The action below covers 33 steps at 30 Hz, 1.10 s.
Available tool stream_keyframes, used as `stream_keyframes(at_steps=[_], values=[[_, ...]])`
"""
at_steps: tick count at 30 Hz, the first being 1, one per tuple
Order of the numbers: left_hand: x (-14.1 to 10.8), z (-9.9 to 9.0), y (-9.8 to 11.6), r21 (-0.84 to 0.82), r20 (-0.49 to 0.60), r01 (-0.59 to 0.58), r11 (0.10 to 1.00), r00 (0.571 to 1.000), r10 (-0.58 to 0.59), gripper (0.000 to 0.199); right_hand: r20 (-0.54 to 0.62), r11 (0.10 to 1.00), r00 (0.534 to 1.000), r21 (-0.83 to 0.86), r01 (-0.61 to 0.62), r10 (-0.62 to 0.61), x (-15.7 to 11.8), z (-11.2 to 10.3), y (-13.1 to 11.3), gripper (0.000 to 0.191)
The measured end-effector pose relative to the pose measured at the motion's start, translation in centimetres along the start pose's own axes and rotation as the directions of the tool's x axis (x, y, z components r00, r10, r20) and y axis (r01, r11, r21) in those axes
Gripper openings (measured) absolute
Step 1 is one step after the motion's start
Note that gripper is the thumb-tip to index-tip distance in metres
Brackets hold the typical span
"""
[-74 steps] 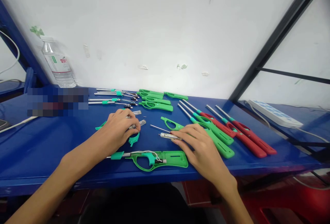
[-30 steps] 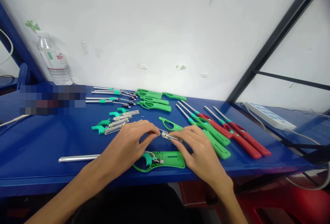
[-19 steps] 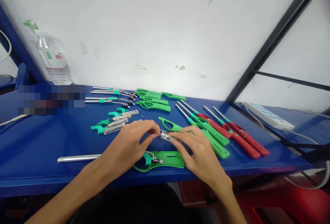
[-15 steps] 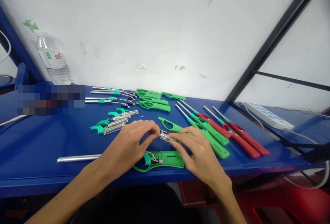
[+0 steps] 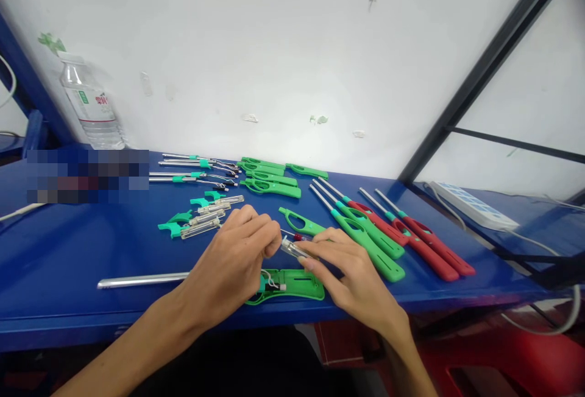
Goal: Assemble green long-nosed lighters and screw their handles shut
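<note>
In my right hand is a clear lighter fuel tank, gripped between thumb and fingers with its valve end toward the left. My left hand is closed right beside that end; anything in its fingertips is hidden. Below both hands lies an open green lighter handle half, with white wires and a teal part inside. A long metal lighter tube extends from it to the left, partly covered by my left wrist. Behind the tank, a screwdriver with a red handle shows in part.
Several fuel tanks with teal triggers, metal tubes with wires and green handle halves lie further back. Assembled green lighters and red lighters lie at right. A water bottle stands by the wall; a power strip is at right.
The fingers of my left hand have curled in tighter at the tank's valve end, and the hand has turned slightly. My right hand still holds the tank in nearly the same place.
</note>
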<state>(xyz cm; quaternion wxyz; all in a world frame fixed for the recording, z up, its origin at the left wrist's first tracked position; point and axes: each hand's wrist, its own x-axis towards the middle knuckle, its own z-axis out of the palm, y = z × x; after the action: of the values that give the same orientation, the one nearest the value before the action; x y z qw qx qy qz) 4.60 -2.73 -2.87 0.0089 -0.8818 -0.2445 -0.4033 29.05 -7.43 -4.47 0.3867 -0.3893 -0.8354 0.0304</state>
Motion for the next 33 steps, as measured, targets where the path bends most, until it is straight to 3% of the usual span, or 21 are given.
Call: stream_keyframes(at_steps=[9,18,22,30,33], values=[[0.1,0.5,0.5,0.058,-0.005,-0.069,0.996,0.998,0.070,0.042,0.096,0.998,0.995,0.057,-0.001,-0.005,0.1,-0.3,0.0,0.026],[-0.6,1.0,0.7,-0.010,-0.017,-0.075,0.997,0.997,0.075,0.043,0.089,0.989,0.995,0.144,0.041,-0.055,0.1,-0.5,0.0,0.024],[-0.3,0.8,0.3,0.004,-0.021,-0.083,0.997,0.996,0.083,0.040,0.123,0.992,0.992,0.128,0.004,-0.020,0.2,-0.6,-0.2,0.023],[-0.4,-1.9,-1.4,0.083,0.117,0.028,0.996,0.992,-0.038,0.027,-0.015,0.992,0.992,0.024,-0.124,0.125,0.1,-0.3,-0.1,0.020],[-1.0,-3.3,-2.1,0.048,0.224,-0.027,0.998,0.974,0.016,0.029,-0.053,0.989,0.988,0.032,-0.144,0.146,0.1,-0.2,0.2,0.020]])
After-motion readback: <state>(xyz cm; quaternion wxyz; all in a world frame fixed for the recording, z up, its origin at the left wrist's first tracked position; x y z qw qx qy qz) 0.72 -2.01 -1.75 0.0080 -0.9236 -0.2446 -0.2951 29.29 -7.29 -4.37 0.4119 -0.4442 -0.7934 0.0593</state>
